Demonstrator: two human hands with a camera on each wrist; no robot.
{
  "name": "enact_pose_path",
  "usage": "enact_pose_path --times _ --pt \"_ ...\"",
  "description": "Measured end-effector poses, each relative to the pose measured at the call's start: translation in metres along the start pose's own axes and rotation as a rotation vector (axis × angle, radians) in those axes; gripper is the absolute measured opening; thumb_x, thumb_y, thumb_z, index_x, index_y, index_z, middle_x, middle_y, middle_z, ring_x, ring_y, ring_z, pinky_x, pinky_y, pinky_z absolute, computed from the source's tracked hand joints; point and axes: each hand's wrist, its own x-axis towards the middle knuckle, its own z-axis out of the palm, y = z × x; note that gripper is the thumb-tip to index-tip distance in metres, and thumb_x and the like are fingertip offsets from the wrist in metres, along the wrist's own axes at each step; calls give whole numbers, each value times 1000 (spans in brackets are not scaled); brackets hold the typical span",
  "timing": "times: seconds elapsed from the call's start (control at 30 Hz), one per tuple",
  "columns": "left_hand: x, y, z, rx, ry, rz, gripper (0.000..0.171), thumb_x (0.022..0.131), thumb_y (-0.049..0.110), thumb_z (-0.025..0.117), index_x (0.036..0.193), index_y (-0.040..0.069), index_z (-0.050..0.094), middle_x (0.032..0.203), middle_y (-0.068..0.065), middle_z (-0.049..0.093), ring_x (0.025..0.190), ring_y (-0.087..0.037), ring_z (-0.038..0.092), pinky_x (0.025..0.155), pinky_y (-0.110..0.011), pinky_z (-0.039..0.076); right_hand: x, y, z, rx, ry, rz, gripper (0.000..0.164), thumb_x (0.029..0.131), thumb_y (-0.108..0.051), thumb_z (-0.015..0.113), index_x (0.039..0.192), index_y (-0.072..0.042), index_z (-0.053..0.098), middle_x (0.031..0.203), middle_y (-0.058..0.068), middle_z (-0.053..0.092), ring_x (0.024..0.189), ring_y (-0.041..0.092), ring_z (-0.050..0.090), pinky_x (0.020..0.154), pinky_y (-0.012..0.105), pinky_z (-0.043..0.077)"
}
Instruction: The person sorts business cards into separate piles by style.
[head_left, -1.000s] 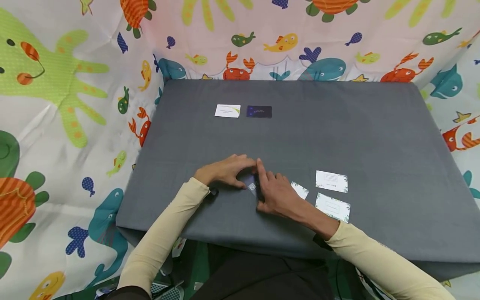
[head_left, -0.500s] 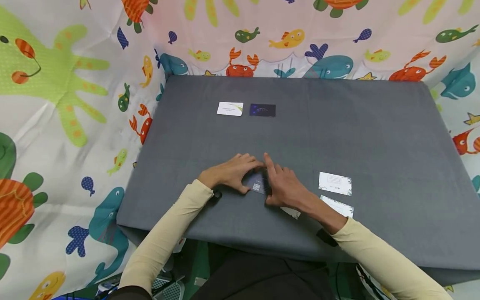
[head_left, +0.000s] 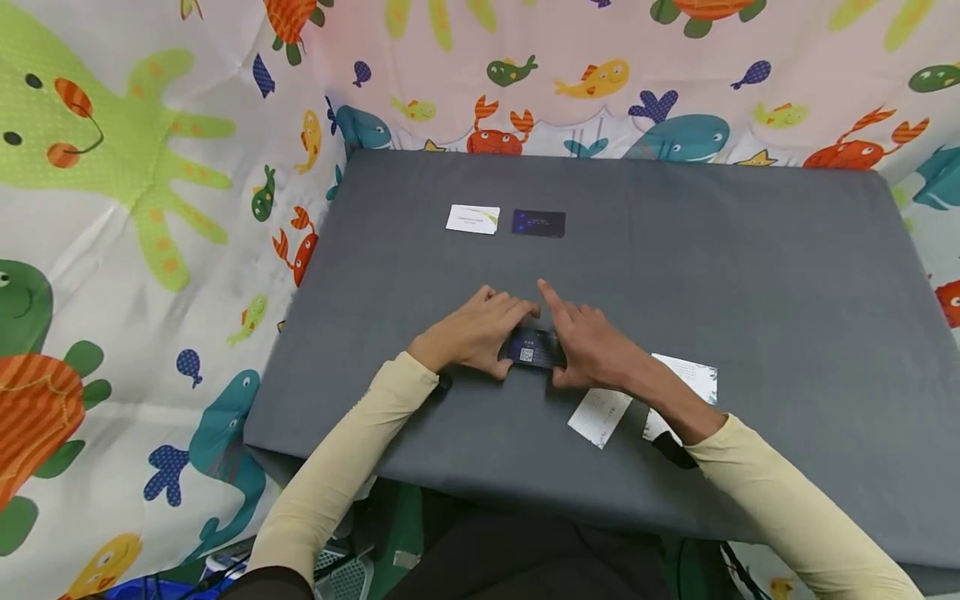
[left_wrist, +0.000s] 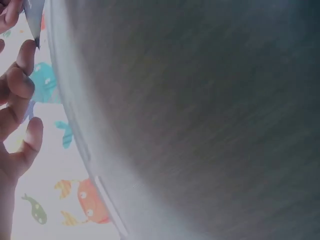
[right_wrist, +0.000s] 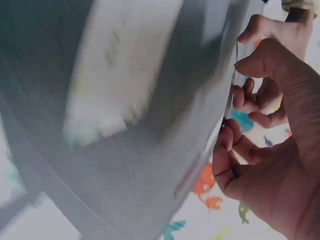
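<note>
A dark business card (head_left: 532, 348) with a white QR code is held between my two hands at the near middle of the table. My left hand (head_left: 480, 332) grips its left side, thumb at the near corner and fingers at the far edge. My right hand (head_left: 600, 346) holds the right side the same way, covering that end, with its index finger pointing forward. Seen from the right wrist, the card (right_wrist: 228, 107) is a thin edge-on strip between the fingertips of both hands. In the left wrist view a corner of the card (left_wrist: 34, 20) shows at the top left.
Below my right hand lies a slanted white card (head_left: 600, 418). Another white card (head_left: 690, 377) and a third white card (head_left: 657, 427) lie under my right forearm, partly hidden. Farther back on the grey table (head_left: 750, 275) rest a white card (head_left: 473, 219) and a dark card (head_left: 538, 223).
Both hands have moved forward with the dark card, which has turned from slanted to nearly straight. More of the slanted white card shows below my right hand.
</note>
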Motion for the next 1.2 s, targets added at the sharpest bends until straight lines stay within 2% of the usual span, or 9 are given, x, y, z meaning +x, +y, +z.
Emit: enact_pose_path --times 0.17,0.3,0.5,0.7,0.87,1.0,1.2 --pt "25 -33 -17 18 34 -55 82 57 51 70 126 19 41 102 7 54 88 -13 47 80 -38 33 36 27 -21 -15 36 -27 124 54 -29 78 147 -9 -2 104 20 56 88 34 53 83 52 40" --pt "54 -74 -24 27 25 -114 86 56 51 72 128 18 39 104 6 54 92 -14 48 82 -41 33 76 61 -32 -10 33 -23 127 55 -32 81 147 -12 -4 115 22 53 98 34 51 90 54 36" --pt "91 -131 -20 10 7 -130 89 58 51 72 131 15 36 105 3 54 94 -16 49 82 -42 35 128 105 -38 -5 -18 35 128 56 -32 82 146 -12 -6 122 23 48 103 38 48 92 57 31" --pt "116 -166 -9 17 -18 -149 83 59 52 70 128 18 38 108 3 54 93 -17 48 83 -43 34 160 137 -33 33 -47 79 126 58 -33 82 147 -13 -6 125 22 48 106 38 46 93 56 28" --pt "120 -177 9 36 -60 -143 84 59 54 65 128 16 38 106 3 54 94 -18 47 84 -44 32 167 154 -12 15 -85 80 125 58 -35 80 147 -11 -4 128 24 45 108 41 46 90 56 29" --pt "123 -185 16 57 -68 -136 83 59 55 64 127 14 37 102 4 55 91 -18 45 81 -44 31 173 165 -1 16 -100 74 122 59 -37 78 147 -13 -4 128 23 45 107 41 44 88 55 29" --pt "121 -173 12 90 -40 -169 84 59 56 63 128 14 39 111 3 51 96 -18 43 84 -47 29 166 166 -3 -4 -18 21 112 59 -37 75 147 -16 9 122 18 45 104 37 38 83 51 27"
